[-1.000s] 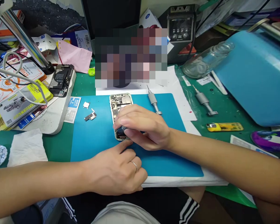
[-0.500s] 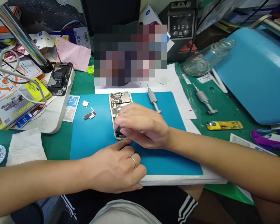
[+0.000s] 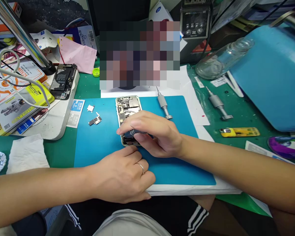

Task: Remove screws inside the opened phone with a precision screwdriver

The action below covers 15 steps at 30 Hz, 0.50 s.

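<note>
An opened phone [image 3: 127, 108] with bare circuitry lies on a blue work mat [image 3: 100, 147]. My right hand [image 3: 154, 132] rests over the phone's lower half, fingers curled round a dark screwdriver handle [image 3: 134, 132] pressed down into the phone. My left hand [image 3: 124, 175] lies on the mat just below the phone, fingers curled loosely, a ring on one finger, its fingertips touching the phone's bottom edge.
Two small metal parts [image 3: 94, 120] lie left of the phone. A grey screwdriver [image 3: 164, 105] lies right of it, another [image 3: 218, 105] on the green mat beside a yellow tool [image 3: 239, 131]. A second opened phone [image 3: 63, 80], boxes, tissue [image 3: 27, 154] and a bottle [image 3: 223, 59] crowd the edges.
My right hand's fingers have closed tighter round the screwdriver handle, which now shows between them. The left hand has barely moved.
</note>
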Tool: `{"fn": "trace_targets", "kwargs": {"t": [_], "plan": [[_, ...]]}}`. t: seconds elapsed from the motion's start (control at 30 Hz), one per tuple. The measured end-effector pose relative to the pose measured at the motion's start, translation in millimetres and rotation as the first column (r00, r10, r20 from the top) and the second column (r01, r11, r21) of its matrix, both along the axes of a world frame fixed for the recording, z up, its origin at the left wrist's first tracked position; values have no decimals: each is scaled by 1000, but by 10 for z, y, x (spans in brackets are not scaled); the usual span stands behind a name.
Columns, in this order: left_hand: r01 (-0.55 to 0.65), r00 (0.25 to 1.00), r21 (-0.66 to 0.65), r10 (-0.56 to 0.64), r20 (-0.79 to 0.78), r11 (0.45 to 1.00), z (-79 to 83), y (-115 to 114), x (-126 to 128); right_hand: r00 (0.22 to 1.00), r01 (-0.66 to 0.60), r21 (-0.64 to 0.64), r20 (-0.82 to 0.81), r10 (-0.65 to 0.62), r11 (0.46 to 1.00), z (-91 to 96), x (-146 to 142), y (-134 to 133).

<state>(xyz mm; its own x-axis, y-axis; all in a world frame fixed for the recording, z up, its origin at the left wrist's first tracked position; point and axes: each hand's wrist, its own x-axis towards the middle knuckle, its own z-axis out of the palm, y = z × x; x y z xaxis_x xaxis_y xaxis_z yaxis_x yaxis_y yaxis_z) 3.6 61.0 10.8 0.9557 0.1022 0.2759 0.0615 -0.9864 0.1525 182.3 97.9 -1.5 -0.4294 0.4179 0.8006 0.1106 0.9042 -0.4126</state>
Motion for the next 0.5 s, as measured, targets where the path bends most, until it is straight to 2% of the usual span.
{"fn": "trace_targets", "kwargs": {"t": [0.3, 0.5], "plan": [[-1, 1000, -1, 1, -26, 1000, -7, -1, -4, 999, 29, -50, 22, -28, 998, 64, 9, -2], [-1, 1000, -18, 1, -21, 1000, 1, 23, -3, 998, 67, -31, 15, -67, 997, 69, -21, -17]]}}
